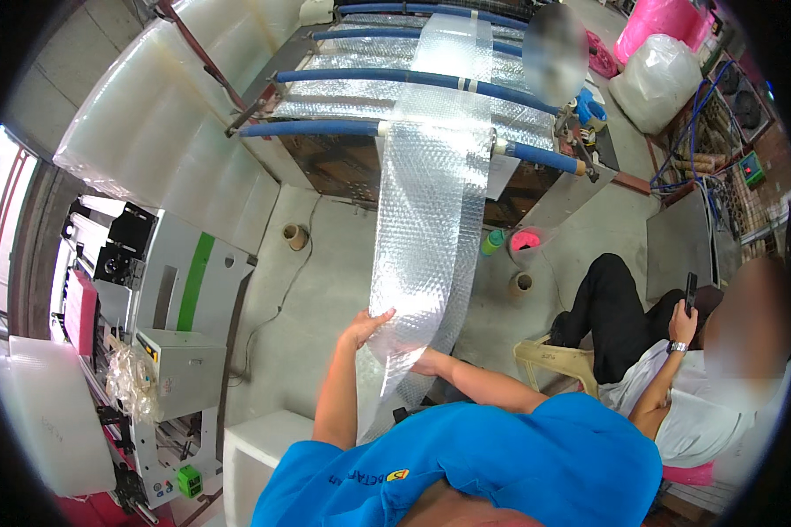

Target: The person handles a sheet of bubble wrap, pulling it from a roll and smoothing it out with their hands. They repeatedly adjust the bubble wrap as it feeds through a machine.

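Note:
A long strip of clear bubble wrap (431, 220) runs down from a machine with blue rollers (325, 128) to my hands. My left hand (365, 327) holds the strip's left edge, fingers curled over it. Lower down, my right hand (424, 362) grips the strip's right side and is partly hidden by the film. The strip's end hangs below my hands in front of my blue shirt (501, 465).
A seated person (668, 386) on a beige plastic chair (558, 358) holds a phone at my right. A white machine with a green stripe (185, 299) stands on the left, a white block (255, 448) below it. Cardboard cores (295, 235) lie on the floor. Large clear and pink bags (655, 75) sit at the back right.

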`<state>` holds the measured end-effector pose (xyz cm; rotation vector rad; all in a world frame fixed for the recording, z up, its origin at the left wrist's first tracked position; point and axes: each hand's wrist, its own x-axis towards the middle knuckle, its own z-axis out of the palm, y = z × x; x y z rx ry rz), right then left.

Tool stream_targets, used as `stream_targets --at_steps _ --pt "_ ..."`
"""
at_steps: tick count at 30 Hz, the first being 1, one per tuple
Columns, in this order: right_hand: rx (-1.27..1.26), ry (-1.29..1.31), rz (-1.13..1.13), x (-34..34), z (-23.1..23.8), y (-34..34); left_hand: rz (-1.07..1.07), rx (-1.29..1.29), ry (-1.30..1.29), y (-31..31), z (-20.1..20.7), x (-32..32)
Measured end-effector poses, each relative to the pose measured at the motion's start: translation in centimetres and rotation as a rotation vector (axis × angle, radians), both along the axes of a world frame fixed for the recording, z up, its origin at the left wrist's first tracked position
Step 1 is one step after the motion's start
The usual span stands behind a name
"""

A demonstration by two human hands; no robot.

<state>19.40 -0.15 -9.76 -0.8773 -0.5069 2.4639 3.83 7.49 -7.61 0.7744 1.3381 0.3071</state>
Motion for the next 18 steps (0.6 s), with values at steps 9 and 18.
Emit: stream_targets --at_steps 9,18 --pt "-0.104 -0.876 -0.490 8.2 3.5 -3.7 0.180 0.404 0.316 -2.5 1.7 -1.3" --pt "0.277 -0.567 -0.629 4.3 2.8 -1.8 0.282 0.550 0.361 -4.5 4.1 -0.7"
